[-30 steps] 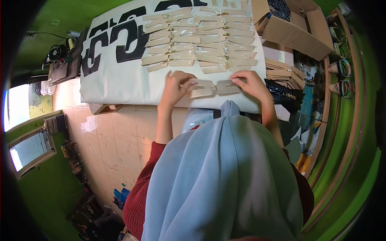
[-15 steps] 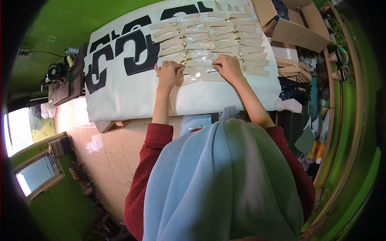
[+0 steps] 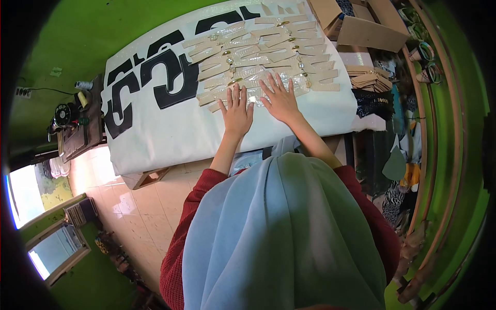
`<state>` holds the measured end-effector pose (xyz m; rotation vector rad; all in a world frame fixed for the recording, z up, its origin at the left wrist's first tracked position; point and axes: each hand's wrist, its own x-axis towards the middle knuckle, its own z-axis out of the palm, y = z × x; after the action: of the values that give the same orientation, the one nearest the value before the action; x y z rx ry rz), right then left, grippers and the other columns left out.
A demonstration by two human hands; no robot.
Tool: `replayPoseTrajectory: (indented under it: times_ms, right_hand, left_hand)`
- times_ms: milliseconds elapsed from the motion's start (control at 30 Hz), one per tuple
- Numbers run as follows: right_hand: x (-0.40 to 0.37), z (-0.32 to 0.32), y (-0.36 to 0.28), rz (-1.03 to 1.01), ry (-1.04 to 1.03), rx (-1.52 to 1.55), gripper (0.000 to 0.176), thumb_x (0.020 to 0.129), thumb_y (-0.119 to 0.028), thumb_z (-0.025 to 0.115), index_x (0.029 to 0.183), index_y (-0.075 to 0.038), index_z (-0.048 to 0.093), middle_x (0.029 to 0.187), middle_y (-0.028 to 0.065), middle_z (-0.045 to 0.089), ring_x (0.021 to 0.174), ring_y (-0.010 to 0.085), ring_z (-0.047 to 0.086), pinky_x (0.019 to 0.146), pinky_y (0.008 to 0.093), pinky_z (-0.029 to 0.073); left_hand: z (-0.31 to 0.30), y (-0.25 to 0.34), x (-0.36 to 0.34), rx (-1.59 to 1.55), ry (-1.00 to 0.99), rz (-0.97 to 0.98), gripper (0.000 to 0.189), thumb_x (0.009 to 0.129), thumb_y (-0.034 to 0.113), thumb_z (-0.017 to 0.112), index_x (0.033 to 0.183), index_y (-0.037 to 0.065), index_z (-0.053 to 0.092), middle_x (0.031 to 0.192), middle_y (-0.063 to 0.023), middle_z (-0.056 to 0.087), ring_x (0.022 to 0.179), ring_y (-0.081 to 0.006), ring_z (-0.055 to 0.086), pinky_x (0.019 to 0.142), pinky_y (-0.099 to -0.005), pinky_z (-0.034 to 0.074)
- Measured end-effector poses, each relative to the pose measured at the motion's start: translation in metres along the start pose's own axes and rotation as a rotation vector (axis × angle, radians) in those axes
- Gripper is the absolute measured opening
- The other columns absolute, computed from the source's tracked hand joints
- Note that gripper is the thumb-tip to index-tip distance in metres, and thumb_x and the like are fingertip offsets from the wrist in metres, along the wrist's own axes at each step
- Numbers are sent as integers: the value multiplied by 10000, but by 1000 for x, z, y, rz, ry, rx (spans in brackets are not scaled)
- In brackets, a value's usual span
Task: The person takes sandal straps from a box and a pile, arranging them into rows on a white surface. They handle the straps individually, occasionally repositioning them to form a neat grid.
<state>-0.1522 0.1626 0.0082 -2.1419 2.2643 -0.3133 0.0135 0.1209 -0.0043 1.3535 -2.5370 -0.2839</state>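
My left hand (image 3: 236,114) lies with its fingers spread, fingertips on the front edge of the beige shiny cut pieces (image 3: 248,54). To its right, my right hand (image 3: 281,101) is also spread flat, its fingertips on the same pieces. The beige pieces lie in overlapping rows on a white-covered table (image 3: 170,137), and several carry small gold or clear ornaments. Left of them are several black curved pieces (image 3: 173,80) on the white cover. Parts of the front beige pieces are hidden under my fingers.
An open cardboard box (image 3: 369,33) stands at the back right. Below it is a stack of folded brown pieces (image 3: 369,80), with dark sequined material (image 3: 373,102) nearer me. A sewing machine (image 3: 64,114) and thread spools are at the left, by the green wall.
Both hands have gone from pinched fingers at the front beige pieces to spread, flat fingers. They are now closer together. The whole view has shifted slightly.
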Motion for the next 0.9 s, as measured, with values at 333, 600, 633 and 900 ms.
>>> replayPoseTrajectory:
  times_ms: [333,600,633,900]
  right_hand:
    - [3,-11,-4,21,-43,-57,532,920,-439,370,1393,-198,334,1476,80,243,1379,253,166,1052,617,68]
    - [-2,4,-1,42,96,19,525,916,-441,377,1368,-174,378,1473,55,258,1371,250,184,1043,630,70]
    - [-2,3,0,30,70,31,526,915,-441,382,1367,-173,379,1467,57,270,1371,248,185,1042,631,78]
    - [-34,-58,12,211,255,223,454,872,-258,512,1300,-118,457,1404,96,375,1334,302,269,1044,598,148]
  left_hand:
    - [-17,11,-1,59,-19,8,568,930,353,345,1414,70,256,1501,-130,146,1384,-343,89,1047,-616,16]
    - [-2,5,-3,-24,-111,33,579,931,339,331,1422,54,221,1504,-136,128,1378,-373,79,1046,-609,3]
    - [0,5,-3,-15,-102,16,576,933,338,326,1422,52,219,1504,-136,127,1379,-371,74,1046,-607,0]
    - [-25,19,-2,-63,-135,-14,560,935,317,324,1414,40,239,1499,-144,152,1369,-421,22,973,-683,-84]
